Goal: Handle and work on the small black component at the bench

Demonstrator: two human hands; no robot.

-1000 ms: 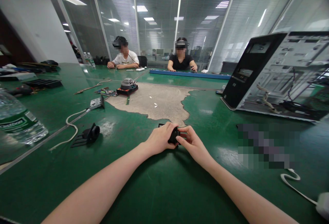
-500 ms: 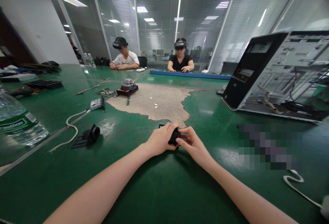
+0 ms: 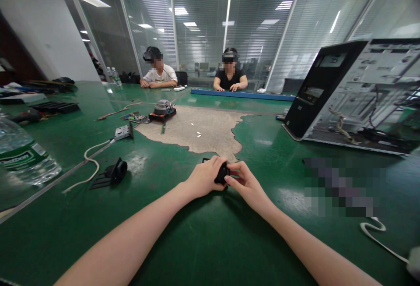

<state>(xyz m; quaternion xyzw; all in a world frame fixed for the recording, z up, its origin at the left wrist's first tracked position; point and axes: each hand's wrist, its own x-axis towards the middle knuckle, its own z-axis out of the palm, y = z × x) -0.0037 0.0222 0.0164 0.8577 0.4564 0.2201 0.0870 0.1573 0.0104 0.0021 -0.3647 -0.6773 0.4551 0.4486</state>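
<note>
A small black plastic part (image 3: 222, 173) with a rounded end is between my two hands, just above or on the green table. My left hand (image 3: 206, 176) wraps over it from the left, hiding much of it, and a bit of its dark edge shows beyond the knuckles. From the right, my right hand (image 3: 245, 181) pinches its near face with thumb and fingertips. A similar-looking black part (image 3: 116, 171), with a round end and a flat slotted base, lies on the table to the left.
Left are a large water bottle (image 3: 28, 159), a metal bracket (image 3: 123, 132) and a white cord (image 3: 95, 157). Ahead, a dark red-edged device (image 3: 163, 111) sits on a bare brown patch (image 3: 210, 130). An opened computer case (image 3: 328, 89) stands right. Two people sit across the table.
Both hands keep the same hold on the black part. The view has shifted very slightly; nothing else has visibly moved.
</note>
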